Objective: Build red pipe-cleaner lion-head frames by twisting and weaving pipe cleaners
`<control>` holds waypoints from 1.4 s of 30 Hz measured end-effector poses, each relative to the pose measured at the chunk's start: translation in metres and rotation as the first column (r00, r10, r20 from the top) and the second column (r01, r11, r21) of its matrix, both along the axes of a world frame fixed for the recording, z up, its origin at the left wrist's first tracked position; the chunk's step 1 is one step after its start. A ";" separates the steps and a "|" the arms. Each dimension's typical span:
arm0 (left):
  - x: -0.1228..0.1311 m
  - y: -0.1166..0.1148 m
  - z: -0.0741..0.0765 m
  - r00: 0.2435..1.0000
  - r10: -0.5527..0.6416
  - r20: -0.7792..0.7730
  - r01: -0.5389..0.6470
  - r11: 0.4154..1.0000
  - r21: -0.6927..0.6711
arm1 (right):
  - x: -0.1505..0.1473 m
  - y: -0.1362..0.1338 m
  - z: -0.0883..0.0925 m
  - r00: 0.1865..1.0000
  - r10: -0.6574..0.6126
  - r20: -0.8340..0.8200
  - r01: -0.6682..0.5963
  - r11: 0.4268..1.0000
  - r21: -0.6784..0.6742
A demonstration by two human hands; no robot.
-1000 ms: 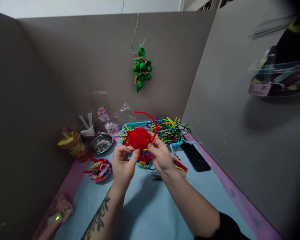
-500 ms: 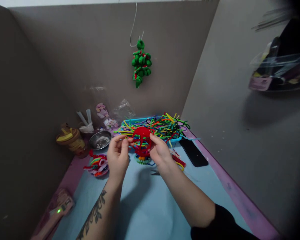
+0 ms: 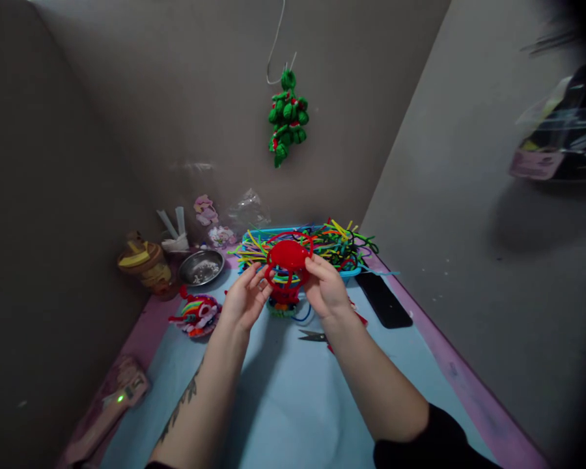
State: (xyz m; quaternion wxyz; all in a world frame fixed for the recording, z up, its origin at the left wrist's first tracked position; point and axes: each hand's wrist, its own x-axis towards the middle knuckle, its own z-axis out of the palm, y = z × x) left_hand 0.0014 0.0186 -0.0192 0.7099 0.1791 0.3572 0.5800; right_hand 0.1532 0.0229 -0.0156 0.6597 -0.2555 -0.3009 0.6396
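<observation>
Between my hands, above the mat, is a red fuzzy pipe-cleaner piece (image 3: 288, 255) with a solid round middle and open loops around it. My right hand (image 3: 328, 286) pinches its right edge between thumb and fingers. At the left edge, the curled fingertips of my left hand (image 3: 247, 296) hold a loop lightly; its other fingers are slightly apart. Partly hidden behind and below the red piece stands a multicoloured pipe-cleaner figure (image 3: 282, 309) with a green base. Scissors (image 3: 313, 336) lie by my right wrist, blades pointing left, their handles partly covered.
Behind my hands, a blue tray (image 3: 354, 270) overflows with coloured pipe cleaners. A phone (image 3: 383, 301) lies right. On the left are a colourful pipe-cleaner piece (image 3: 196, 314), a metal bowl (image 3: 202, 268), a brown cup (image 3: 146, 266) and a pink device (image 3: 120, 397). A green ornament (image 3: 287, 120) hangs ahead.
The red piece has tilted so its round middle faces me, with a loop raised at the back. My left fingers have loosened and spread somewhat. The scissors show more, and the view has shifted slightly.
</observation>
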 end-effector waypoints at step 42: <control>-0.184 -0.038 -0.005 0.153 0.324 -0.933 0.069 0.939 0.338 | 0.082 0.013 0.008 0.979 -0.141 -0.150 0.157 0.983 0.099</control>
